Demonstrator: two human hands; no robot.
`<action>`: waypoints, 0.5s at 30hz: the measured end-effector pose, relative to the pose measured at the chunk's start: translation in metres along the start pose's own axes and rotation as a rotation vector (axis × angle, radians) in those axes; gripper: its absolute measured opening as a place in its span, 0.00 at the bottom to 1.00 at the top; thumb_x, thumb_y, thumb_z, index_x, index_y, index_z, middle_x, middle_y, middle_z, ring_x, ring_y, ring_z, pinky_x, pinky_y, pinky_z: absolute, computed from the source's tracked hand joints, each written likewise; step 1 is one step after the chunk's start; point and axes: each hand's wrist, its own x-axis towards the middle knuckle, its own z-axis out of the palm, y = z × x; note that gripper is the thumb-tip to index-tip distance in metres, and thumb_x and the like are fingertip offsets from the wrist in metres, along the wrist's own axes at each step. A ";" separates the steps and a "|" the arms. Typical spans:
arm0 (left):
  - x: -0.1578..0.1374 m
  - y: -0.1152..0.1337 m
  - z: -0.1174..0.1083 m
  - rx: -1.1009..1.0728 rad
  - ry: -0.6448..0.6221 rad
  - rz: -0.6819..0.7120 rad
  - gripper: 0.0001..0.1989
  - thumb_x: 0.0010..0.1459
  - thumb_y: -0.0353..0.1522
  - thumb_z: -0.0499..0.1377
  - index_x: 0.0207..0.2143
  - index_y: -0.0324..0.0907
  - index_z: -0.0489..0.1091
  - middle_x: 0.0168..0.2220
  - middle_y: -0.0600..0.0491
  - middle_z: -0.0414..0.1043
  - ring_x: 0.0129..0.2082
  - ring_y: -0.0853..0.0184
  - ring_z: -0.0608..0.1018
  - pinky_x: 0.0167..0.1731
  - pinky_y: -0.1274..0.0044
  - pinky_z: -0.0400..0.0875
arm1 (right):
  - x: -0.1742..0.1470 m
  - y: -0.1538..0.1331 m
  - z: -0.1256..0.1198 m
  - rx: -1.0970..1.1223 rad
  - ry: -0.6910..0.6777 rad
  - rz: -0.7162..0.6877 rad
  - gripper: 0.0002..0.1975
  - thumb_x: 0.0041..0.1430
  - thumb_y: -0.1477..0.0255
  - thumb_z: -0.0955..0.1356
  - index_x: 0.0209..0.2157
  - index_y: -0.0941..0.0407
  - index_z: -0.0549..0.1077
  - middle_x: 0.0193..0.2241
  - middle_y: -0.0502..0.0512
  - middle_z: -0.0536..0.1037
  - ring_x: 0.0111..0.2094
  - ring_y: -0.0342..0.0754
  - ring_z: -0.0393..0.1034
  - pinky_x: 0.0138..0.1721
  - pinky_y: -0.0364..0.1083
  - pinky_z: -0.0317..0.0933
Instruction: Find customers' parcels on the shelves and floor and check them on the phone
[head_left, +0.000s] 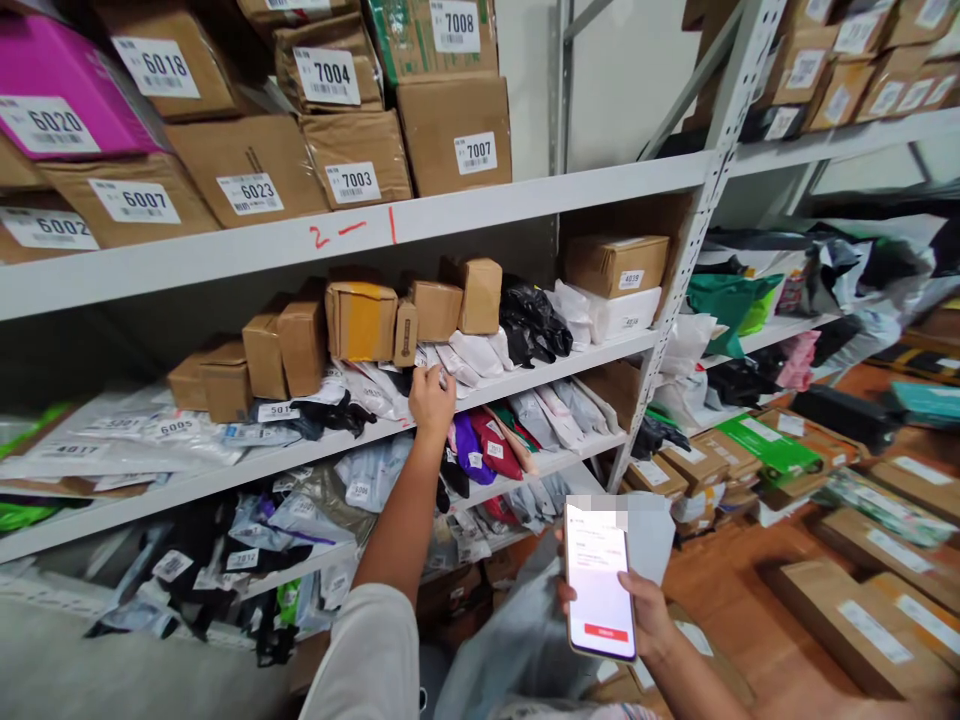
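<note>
My left hand (pixel 433 400) reaches onto the middle shelf, its fingers bent in among white plastic parcels (pixel 476 352). Whatever lies between those fingertips is hidden. Just behind it stand a small narrow carton (pixel 406 333) and a taped brown box (pixel 361 320). Lower right, my right hand (pixel 646 610) grips a smartphone (pixel 600 590) upright, its lit screen facing me; the top of the screen is blurred out. Behind the phone is a large grey plastic bag (pixel 517 630); I cannot tell whether that hand also holds it.
Labelled cartons (pixel 454 130) fill the upper shelf (pixel 480 210). Bagged parcels (pixel 300 520) crowd the lower shelves. A perforated white post (pixel 675 270) rises on the right. Beyond it, several boxes (pixel 847 620) lie on the wooden floor (pixel 720 570).
</note>
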 end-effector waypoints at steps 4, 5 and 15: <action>0.001 0.000 0.000 -0.195 0.088 -0.015 0.13 0.55 0.41 0.62 0.38 0.42 0.76 0.41 0.47 0.71 0.42 0.60 0.75 0.45 0.73 0.69 | 0.000 0.002 -0.005 -0.018 -0.008 0.025 0.43 0.47 0.59 0.74 0.62 0.60 0.62 0.35 0.62 0.80 0.36 0.54 0.76 0.37 0.47 0.65; 0.002 0.000 -0.002 -0.248 0.098 -0.026 0.11 0.54 0.40 0.63 0.34 0.43 0.75 0.38 0.48 0.71 0.41 0.62 0.75 0.44 0.74 0.69 | 0.000 0.003 -0.006 -0.018 -0.005 0.030 0.43 0.47 0.59 0.74 0.62 0.60 0.62 0.35 0.62 0.80 0.36 0.54 0.76 0.38 0.47 0.65; -0.068 0.004 -0.053 -0.810 0.174 -0.557 0.24 0.50 0.35 0.66 0.49 0.41 0.65 0.32 0.55 0.72 0.32 0.68 0.77 0.38 0.74 0.74 | -0.006 0.003 -0.006 -0.030 0.064 0.026 0.44 0.45 0.58 0.74 0.61 0.60 0.62 0.34 0.61 0.79 0.36 0.54 0.76 0.35 0.46 0.64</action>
